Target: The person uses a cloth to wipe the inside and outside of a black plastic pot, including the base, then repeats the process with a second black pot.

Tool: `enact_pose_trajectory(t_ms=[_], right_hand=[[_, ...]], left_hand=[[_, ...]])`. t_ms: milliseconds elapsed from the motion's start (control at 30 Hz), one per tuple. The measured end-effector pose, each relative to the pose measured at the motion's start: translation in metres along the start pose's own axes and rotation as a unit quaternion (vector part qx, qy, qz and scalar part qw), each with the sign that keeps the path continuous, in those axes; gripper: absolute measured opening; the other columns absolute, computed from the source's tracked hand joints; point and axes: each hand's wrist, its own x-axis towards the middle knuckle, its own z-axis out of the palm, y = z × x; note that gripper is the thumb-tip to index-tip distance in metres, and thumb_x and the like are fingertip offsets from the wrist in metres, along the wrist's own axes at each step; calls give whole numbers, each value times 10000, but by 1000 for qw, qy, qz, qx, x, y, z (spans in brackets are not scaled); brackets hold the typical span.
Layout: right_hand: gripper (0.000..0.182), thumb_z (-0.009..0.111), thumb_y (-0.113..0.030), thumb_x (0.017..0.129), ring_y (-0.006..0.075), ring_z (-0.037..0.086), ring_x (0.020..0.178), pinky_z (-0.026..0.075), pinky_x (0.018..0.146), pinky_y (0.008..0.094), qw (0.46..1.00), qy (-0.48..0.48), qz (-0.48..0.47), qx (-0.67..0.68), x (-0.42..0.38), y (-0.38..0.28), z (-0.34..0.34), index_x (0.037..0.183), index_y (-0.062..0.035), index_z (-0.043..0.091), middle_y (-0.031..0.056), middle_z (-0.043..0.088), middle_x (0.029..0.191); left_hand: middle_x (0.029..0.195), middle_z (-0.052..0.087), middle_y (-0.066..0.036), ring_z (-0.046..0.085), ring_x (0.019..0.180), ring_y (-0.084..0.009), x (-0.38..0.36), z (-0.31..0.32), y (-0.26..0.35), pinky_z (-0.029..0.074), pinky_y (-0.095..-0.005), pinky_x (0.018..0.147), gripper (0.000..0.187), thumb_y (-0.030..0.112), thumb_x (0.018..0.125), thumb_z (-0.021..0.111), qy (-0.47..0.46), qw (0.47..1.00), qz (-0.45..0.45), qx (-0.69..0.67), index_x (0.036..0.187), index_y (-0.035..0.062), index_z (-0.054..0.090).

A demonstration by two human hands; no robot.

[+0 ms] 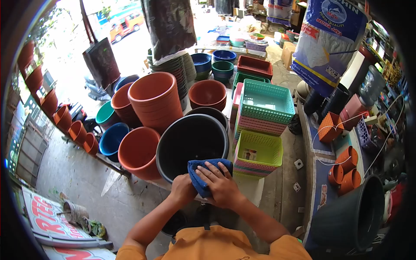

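Note:
A large black pot point(190, 141) stands tilted toward me on the display table, its open mouth facing up. At its near rim lies a folded blue cloth point(200, 182). My right hand point(219, 184) presses on the cloth from above, fingers laid flat and a little apart over it. My left hand point(183, 189) is closed at the near rim, just left of the cloth; what its fingers hold is hidden. An orange pot point(139, 151) sits left of the black one, and stacked green baskets point(260, 149) stand to its right.
Behind are stacked terracotta pots point(156, 102), a brown pot point(207, 93) and blue basins point(201, 63). Small pots hang along a rail at the left. A wrapped bag point(327, 43) hangs at the upper right. A large dark bin point(346, 221) lies at the lower right.

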Motion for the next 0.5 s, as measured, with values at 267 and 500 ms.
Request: enact_pose_trajectory(t_ms=[267, 500], right_hand=[[674, 607, -289, 831, 241, 357, 1396, 138, 1171, 473, 995, 40, 84, -42, 69, 98, 44, 1449, -105, 409, 91, 455, 1458], [702, 610, -276, 836, 243, 327, 1415, 168, 1171, 481, 987, 43, 154, -32, 102, 164, 105, 1473, -113, 365, 77, 409, 1496]], left_hand=[[749, 655, -103, 661, 694, -290, 121, 40, -110, 510, -418, 620, 70, 66, 692, 629, -27, 994, 95, 57, 762, 75, 634], [780, 671, -109, 666, 709, -298, 174, 94, -184, 508, -421, 653, 76, 102, 718, 646, -78, 990, 94, 67, 790, 78, 645]])
